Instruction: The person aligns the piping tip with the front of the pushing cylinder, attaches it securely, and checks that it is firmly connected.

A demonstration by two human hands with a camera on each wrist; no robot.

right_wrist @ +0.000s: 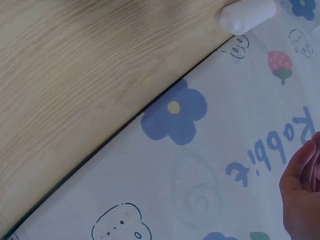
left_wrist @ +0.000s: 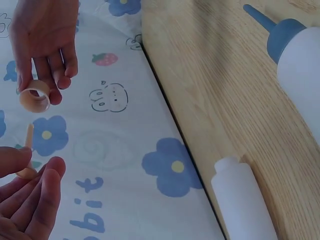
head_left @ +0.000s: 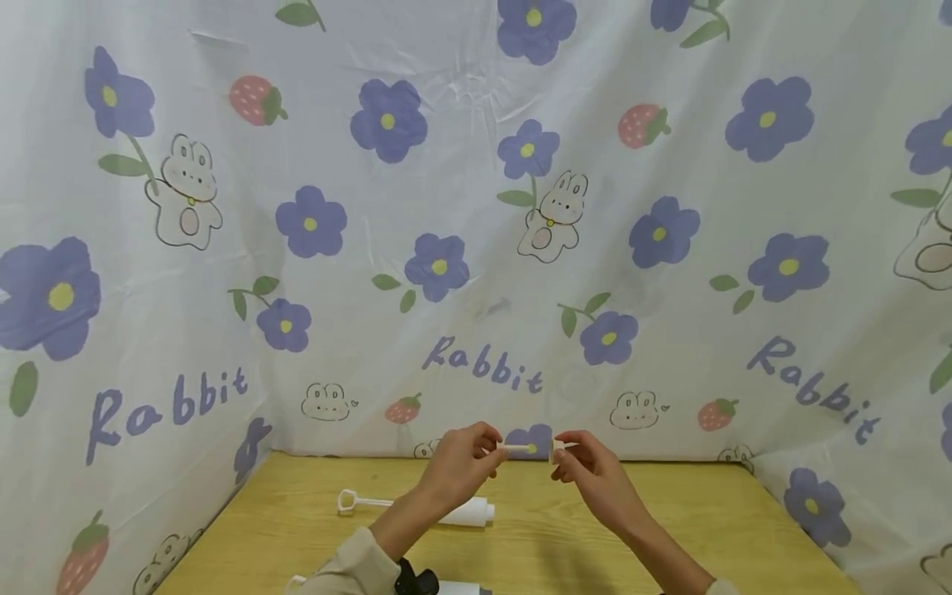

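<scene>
My left hand (head_left: 464, 463) pinches a thin cream spout (head_left: 516, 447), which points toward the right hand. In the left wrist view this spout (left_wrist: 30, 135) tapers to a tip, with a wider base by the fingers. Across a small gap, my right hand (head_left: 595, 475) holds a short cream ring-shaped collar (head_left: 554, 450) between thumb and fingers. Its hollow opening shows in the left wrist view, where the collar (left_wrist: 35, 97) hangs above the spout. The parts are apart. The right wrist view catches only part of the right hand (right_wrist: 302, 190), and the collar is hidden there.
On the wooden table (head_left: 706, 529) a white bottle (head_left: 468, 512) lies beyond my left forearm, in line with a white loop-ended rod (head_left: 348, 501). Nearer lies another white bottle (left_wrist: 305, 75) with a blue nozzle (left_wrist: 285, 37). A printed cloth (head_left: 476, 207) hangs behind.
</scene>
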